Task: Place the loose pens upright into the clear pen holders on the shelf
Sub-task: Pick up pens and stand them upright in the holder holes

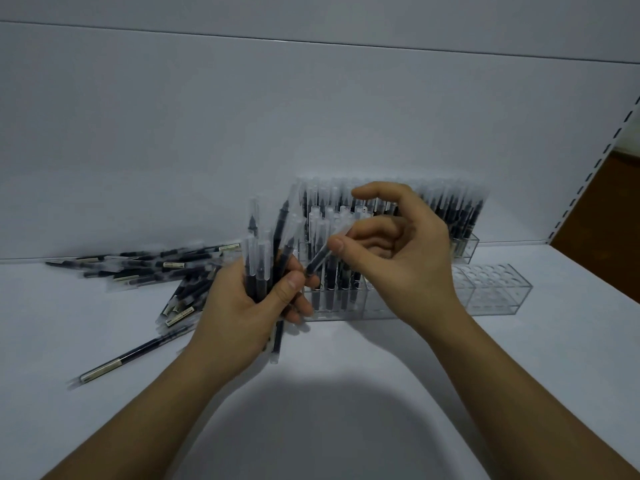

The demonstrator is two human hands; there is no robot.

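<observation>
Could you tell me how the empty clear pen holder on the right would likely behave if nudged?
The empty holder looks like thin clear plastic, so probably light. On the smooth white shelf it would likely slide rather than tip, being low and long.

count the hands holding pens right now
2: the left hand grips a bundle of pens; the right hand pinches a single pen just beside that bundle.
</observation>
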